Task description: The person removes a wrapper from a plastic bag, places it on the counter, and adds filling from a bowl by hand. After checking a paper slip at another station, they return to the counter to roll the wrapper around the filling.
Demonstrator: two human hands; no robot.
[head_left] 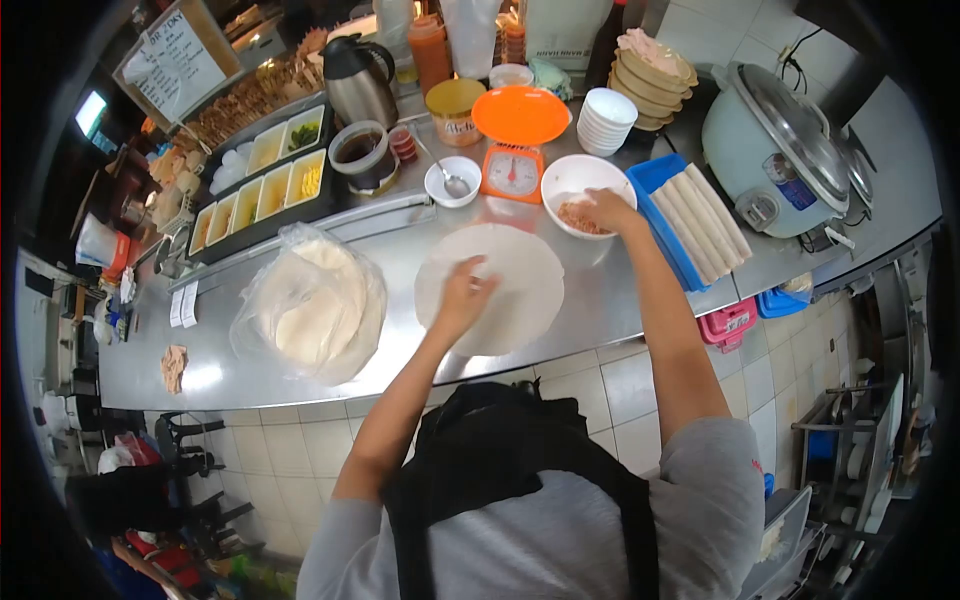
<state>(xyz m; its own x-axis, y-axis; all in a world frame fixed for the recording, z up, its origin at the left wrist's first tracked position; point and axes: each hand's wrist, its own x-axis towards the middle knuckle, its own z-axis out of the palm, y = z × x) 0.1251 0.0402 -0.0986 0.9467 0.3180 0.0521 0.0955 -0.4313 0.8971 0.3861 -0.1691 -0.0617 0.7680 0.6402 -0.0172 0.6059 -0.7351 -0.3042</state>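
Reaching into a bowl while steadying a sheet: entry for the head view, the only one.

- Left hand (462,295): palm down, fingers spread and lying flat on the round wrapper (525,300); it presses but grips nothing.
- Wrapper: single pale sheet spread flat on the steel counter (230,370), directly in front of the person, its far edge just short of the white bowl (556,178).
- Right hand (603,208): dipped over the bowl's near rim, fingers drawn together in the pinkish filling (576,217); whether a portion is actually pinched cannot be told.
- Blue tray (652,180): just right of the bowl, holding finished rolls (705,222) laid side by side.
- Bagged wrapper stack (315,300): left of the sheet, apart from it.
- Orange scale (515,150): behind the bowl.

Handling note, as a judgement: a thin sheet likely tears or creeps, so the flat palm should stay light and off-centre, leaving the middle free. A modest, compact pinch of filling, lifted clear of the rim before crossing, should avoid crumbs on the counter and match the even size of the rolls in the tray.
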